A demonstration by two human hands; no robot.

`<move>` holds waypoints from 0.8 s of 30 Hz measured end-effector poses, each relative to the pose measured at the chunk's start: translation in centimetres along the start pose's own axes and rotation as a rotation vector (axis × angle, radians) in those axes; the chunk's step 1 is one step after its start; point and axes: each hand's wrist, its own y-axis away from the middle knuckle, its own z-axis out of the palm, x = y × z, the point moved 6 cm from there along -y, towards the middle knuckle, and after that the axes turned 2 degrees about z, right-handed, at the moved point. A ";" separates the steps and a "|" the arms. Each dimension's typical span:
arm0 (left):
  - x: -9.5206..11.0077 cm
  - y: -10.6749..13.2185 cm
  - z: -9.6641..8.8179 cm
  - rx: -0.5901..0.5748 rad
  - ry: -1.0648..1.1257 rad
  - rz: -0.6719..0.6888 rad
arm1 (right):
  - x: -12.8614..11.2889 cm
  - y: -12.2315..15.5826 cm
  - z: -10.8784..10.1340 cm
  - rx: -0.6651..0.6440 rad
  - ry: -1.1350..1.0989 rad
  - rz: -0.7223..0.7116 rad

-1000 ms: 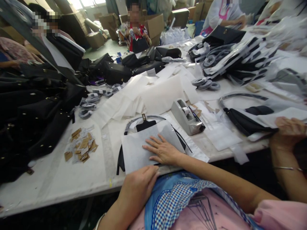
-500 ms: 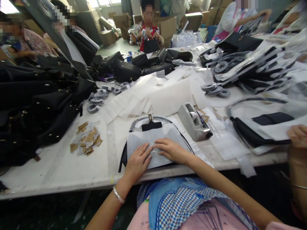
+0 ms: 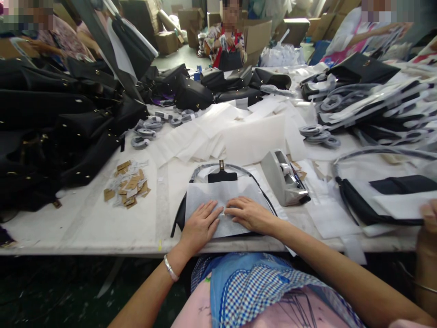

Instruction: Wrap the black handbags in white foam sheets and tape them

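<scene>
White tissue wrapping paper point(image 3: 218, 200) covers most of a flat black bag point(image 3: 180, 217) lying at the near edge of the white work table point(image 3: 85, 228), right in front of the person. Both hands lie on that sheet with fingers spread and palms down, gripping nothing: the left hand point(image 3: 200, 224) presses the lower left part, the right hand point(image 3: 249, 214) the middle, and their fingertips nearly meet. Held flat like this, the 2 hands seem to pin the paper against the bag so it lies smooth and does not slide off the slick black surface. A silver bracelet point(image 3: 170, 268) circles the left wrist.

At the far side of the sheet, the bag's black tab with a small metal clasp point(image 3: 222, 165) sticks out, and a grey strap point(image 3: 218, 167) arcs around it, left uncovered by the paper.

Just right of the bag stands a grey tape dispenser point(image 3: 285, 177), close enough for the right hand to reach without shifting the body. To the left lies a small heap of brown card tags point(image 3: 127, 184), well apart from the hands. Loose white sheets point(image 3: 239, 132) are spread beyond the bag, likely a supply for wrapping. Piles of black bags point(image 3: 51, 132) crowd the left side of the table. At the right edge, another person's hand point(image 3: 429, 210) rests on a separate paper-wrapped bag point(image 3: 375, 200).
</scene>
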 end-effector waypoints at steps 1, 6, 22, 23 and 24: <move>0.0 0.0 0.0 0.001 0.003 -0.001 | 0.0 0.0 0.0 0.003 -0.001 -0.007; 0.1 0.0 -0.2 0.004 0.013 -0.002 | 0.3 0.0 0.1 0.009 -0.006 -0.035; 0.2 0.1 -0.1 -0.098 0.029 0.051 | 1.1 1.3 2.1 0.115 -0.049 -0.044; 0.2 0.0 -0.2 -0.118 0.022 0.051 | 1.1 1.3 2.1 0.112 -0.044 -0.032; 0.2 -0.1 -0.2 -0.136 0.010 0.047 | 1.0 1.2 2.0 0.106 -0.039 -0.021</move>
